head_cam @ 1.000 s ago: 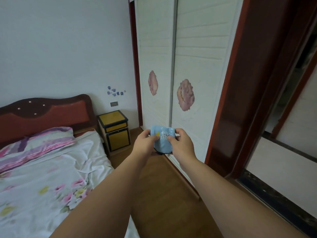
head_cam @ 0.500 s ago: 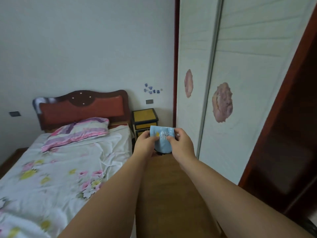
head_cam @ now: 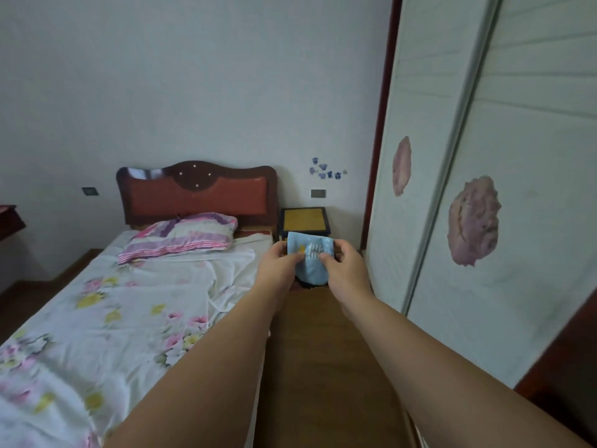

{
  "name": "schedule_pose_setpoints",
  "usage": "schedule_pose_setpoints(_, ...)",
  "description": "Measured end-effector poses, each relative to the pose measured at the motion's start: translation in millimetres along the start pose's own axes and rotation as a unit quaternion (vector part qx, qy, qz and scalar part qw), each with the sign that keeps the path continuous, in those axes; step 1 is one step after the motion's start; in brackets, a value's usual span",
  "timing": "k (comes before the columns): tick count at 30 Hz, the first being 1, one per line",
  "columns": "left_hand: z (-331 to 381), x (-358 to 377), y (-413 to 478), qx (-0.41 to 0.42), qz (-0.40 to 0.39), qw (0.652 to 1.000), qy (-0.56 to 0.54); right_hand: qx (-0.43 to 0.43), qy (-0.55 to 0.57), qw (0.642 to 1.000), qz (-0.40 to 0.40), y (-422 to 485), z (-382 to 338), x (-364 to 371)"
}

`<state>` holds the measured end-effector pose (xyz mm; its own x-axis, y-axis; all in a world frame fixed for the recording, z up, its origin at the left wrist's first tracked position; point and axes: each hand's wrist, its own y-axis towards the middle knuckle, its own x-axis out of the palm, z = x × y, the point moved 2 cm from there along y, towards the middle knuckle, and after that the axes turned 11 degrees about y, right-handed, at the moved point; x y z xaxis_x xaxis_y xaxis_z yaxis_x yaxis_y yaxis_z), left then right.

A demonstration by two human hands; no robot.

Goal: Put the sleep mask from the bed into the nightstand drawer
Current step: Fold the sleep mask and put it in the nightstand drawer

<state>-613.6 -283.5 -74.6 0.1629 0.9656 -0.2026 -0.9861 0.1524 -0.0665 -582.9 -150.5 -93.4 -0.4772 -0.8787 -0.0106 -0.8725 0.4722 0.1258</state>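
A light blue sleep mask (head_cam: 310,258) with white and yellow print is held up in front of me, folded, with a dark edge showing at its bottom. My left hand (head_cam: 279,265) pinches its left side and my right hand (head_cam: 345,270) pinches its right side. Straight behind the mask stands the nightstand (head_cam: 303,219), dark framed with a yellow top, against the far wall beside the bed (head_cam: 129,302). Its drawer fronts are hidden behind the mask and my hands.
A striped pink and purple pillow (head_cam: 184,236) lies at the red headboard (head_cam: 197,192). A white sliding wardrobe (head_cam: 484,189) with pink flower stickers runs along the right. A strip of wooden floor (head_cam: 323,367) leads between bed and wardrobe to the nightstand.
The view has swung left, so the bed and nightstand now lie straight ahead and the doorway on the right has gone from view. Both hands keep the same hold on the mask.
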Motion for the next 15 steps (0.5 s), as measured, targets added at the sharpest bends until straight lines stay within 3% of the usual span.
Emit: schedule_pose_setpoints(15,19.1,-13.2,243.4,-0.014,-0.047,0.999,0.020,0.027,0.037,0.999,0.028,210.7,22.7,87.8)
